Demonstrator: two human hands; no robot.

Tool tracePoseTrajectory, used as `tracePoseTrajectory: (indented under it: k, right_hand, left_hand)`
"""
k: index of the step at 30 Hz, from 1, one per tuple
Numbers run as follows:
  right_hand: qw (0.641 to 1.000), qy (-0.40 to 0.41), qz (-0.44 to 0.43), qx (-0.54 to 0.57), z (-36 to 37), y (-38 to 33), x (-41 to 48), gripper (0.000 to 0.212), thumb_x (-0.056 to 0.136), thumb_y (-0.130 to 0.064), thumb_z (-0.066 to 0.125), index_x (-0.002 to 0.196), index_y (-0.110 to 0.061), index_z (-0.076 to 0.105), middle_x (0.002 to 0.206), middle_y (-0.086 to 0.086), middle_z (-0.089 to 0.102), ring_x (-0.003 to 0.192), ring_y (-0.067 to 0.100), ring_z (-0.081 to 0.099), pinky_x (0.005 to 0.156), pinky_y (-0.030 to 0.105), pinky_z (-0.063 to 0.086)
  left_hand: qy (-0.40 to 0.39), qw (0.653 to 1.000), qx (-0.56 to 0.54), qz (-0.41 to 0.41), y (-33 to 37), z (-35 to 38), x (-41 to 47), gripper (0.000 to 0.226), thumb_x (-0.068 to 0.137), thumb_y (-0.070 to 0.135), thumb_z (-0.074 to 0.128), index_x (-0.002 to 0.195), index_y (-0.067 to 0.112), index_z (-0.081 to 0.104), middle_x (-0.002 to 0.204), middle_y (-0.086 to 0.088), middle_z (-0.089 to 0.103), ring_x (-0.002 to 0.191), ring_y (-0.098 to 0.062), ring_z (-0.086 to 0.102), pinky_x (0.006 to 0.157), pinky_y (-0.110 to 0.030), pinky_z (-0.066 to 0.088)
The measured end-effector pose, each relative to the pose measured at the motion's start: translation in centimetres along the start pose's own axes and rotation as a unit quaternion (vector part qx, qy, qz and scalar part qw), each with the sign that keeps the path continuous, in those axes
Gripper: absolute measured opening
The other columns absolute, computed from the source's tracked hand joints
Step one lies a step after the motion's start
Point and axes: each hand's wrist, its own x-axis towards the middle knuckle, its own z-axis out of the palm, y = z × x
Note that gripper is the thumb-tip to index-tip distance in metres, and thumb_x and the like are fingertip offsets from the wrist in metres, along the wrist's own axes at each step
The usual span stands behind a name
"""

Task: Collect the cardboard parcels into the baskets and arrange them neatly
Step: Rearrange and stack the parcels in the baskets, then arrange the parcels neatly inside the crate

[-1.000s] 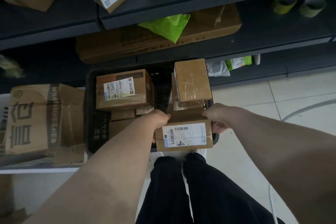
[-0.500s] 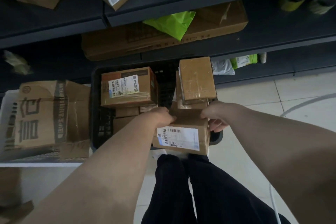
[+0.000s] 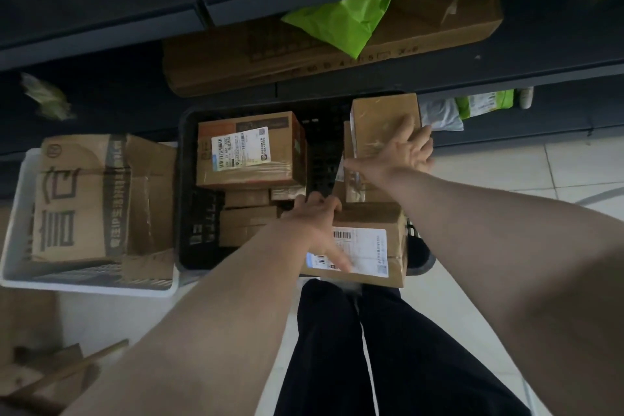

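A black basket (image 3: pixel 189 186) on the floor holds several cardboard parcels. A labelled parcel (image 3: pixel 371 246) lies at its near right corner, and my left hand (image 3: pixel 320 230) rests on its left end with the thumb stretched over the white label. My right hand (image 3: pixel 401 152) lies spread on a taped parcel (image 3: pixel 378 118) at the basket's far right. A larger labelled parcel (image 3: pixel 250 152) sits on smaller ones at the basket's left. A white basket (image 3: pixel 20 199) further left holds a big printed carton (image 3: pixel 87 199).
Dark shelves run across the back with a long flat carton (image 3: pixel 236 57), a green bag (image 3: pixel 341 24) and more parcels above. White and green mailers (image 3: pixel 472 108) lie on the lowest shelf. Loose cardboard (image 3: pixel 40 378) sits at the bottom left. Tiled floor shows to the right.
My right hand has let go of the near parcel and moved forward onto the taped parcel. The near parcel has settled lower in the basket corner. My left hand stays on it.
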Motion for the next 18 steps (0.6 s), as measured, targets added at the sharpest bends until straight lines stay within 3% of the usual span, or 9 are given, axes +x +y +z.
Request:
tracePoseTrajectory:
  k: [5, 10, 13, 15, 18]
  right_hand:
    - [1.000, 0.017, 0.006, -0.021, -1.4, -0.3, 0.2, 0.135, 0.054, -0.059, 0.080, 0.153, -0.023, -0.005, 0.142, 0.015, 0.026, 0.129, 0.035, 0.031, 0.103, 0.048, 0.032]
    - [0.998, -0.007, -0.009, 0.066, -4.3, 1.8, -0.4, 0.125, 0.059, -0.055, 0.077, 0.153, -0.026, 0.000, 0.144, 0.017, 0.026, 0.134, 0.037, 0.028, 0.109, 0.052, 0.031]
    - [0.997, 0.006, -0.022, 0.075, -5.8, 2.3, -0.8, 0.122, 0.059, -0.056, 0.076, 0.152, -0.027, 0.003, 0.144, 0.015, 0.027, 0.134, 0.036, 0.030, 0.108, 0.052, 0.031]
    - [0.998, 0.013, -0.032, 0.057, -6.4, 2.5, -1.0, 0.122, 0.057, -0.057, 0.076, 0.151, -0.027, 0.004, 0.142, 0.014, 0.028, 0.132, 0.036, 0.031, 0.106, 0.051, 0.031]
    - [0.998, 0.015, -0.051, 0.028, -6.7, 2.9, -1.2, 0.124, 0.056, -0.057, 0.077, 0.152, -0.028, 0.005, 0.142, 0.013, 0.029, 0.131, 0.034, 0.032, 0.105, 0.050, 0.031]
  left_hand:
    - [-0.012, 1.000, -0.021, 0.014, -1.2, -0.9, 0.3, 0.105, 0.053, 0.054, 0.088, 0.141, 0.038, 0.033, 0.138, 0.007, 0.041, 0.125, -0.019, 0.041, 0.103, -0.049, 0.043]
    - [-0.051, 0.995, -0.089, 0.008, -2.0, -1.8, -0.1, 0.074, 0.071, 0.048, 0.078, 0.135, 0.038, 0.043, 0.120, 0.009, 0.060, 0.105, -0.013, 0.059, 0.095, -0.042, 0.050]
    - [0.007, 0.985, -0.172, -0.012, -1.6, -1.8, 0.5, 0.040, 0.083, 0.047, 0.062, 0.121, 0.038, 0.054, 0.120, 0.005, 0.061, 0.107, -0.014, 0.056, 0.096, -0.043, 0.047]
    - [-0.011, 0.989, -0.145, -0.023, -1.2, -1.4, 0.7, 0.054, 0.083, 0.051, 0.059, 0.133, 0.036, 0.046, 0.128, 0.002, 0.057, 0.111, -0.016, 0.055, 0.097, -0.045, 0.047]
    - [-0.067, 0.997, -0.028, -0.025, 0.0, 0.4, 0.4, 0.118, 0.054, 0.077, 0.071, 0.149, 0.037, 0.014, 0.147, 0.002, 0.033, 0.130, -0.022, 0.039, 0.103, -0.050, 0.041]
